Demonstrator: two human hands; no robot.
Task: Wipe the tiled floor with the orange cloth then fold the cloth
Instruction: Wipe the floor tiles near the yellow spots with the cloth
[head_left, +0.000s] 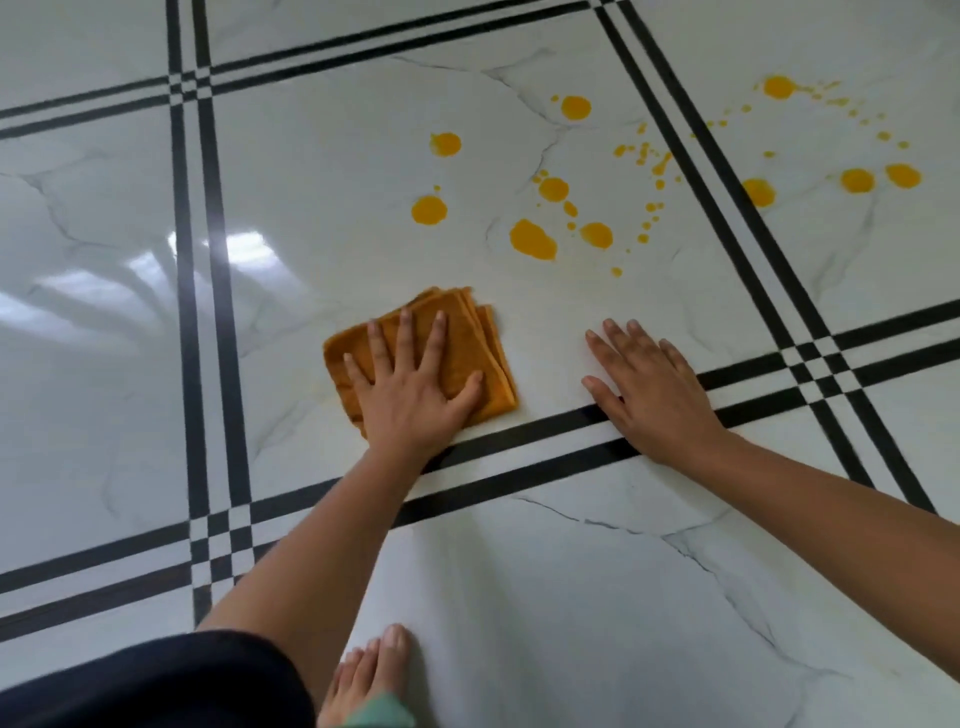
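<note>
The left hand (410, 384) presses flat, fingers spread, on the folded orange cloth (467, 332), which lies on the tiled floor (311, 234) just short of the yellow splashes (532, 239). The right hand (649, 384) is open and props on the black border stripes (545, 423). I'd keep the weight even and push forward and rightward in overlapping strokes. There's open tile ahead, though the farthest drops lie beyond the diagonal stripes.

I see the cloth (467, 338), orange and folded square, flat on the glossy white black-lined floor (311, 182), near yellow spots (532, 240).
</note>
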